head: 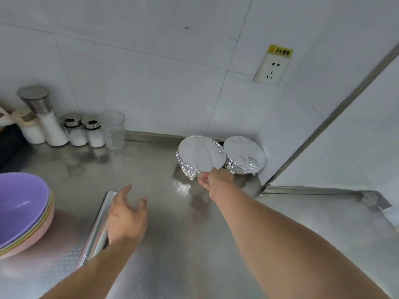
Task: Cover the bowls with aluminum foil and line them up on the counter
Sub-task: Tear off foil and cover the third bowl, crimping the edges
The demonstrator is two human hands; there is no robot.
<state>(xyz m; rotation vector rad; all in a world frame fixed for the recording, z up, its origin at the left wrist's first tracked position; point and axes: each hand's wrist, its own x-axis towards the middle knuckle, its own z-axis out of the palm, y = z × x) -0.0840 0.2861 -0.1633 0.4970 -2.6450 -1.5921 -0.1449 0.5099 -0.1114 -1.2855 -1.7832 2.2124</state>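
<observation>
Head view: foil-covered bowl (200, 156) sits tilted, near edge raised off the table (194, 244), far side down by the back wall. Right hand (212, 180) is at its near rim from below and in front, fingers reaching under the foil edge; whether they're curled round the rim or just pushing, can't tell, they're hidden under the bowl. A second covered bowl (245, 155) stands flat just right of it, in the corner, the two rims touching or nearly so.

Key relation: both covered bowls lie straight ahead and right, far end of the table. Right hand is on the tilted one; left hand is well short of it. Row axis runs left-right along the back wall, so my read is the tilted bowl only needs setting flat beside its neighbour.

Left hand (127, 214) hovers spread, fingers loosely bent, holding nothing, directly over the foil roll (97, 229). Roll's long axis runs near-to-far, slightly angled right.

Counts: 2 covered bowls, 1 foil roll, 1 stack of uncovered bowls (23, 210) at the near left, purple on top, roughly four by the rim colours, exact number unclear.

Judgement: two done, stack still to go. Left hand is nearer both roll and stack.

Back left: jars and shakers (64, 128), one clear glass (114, 130). Wall socket (272, 67) upper right.
</observation>
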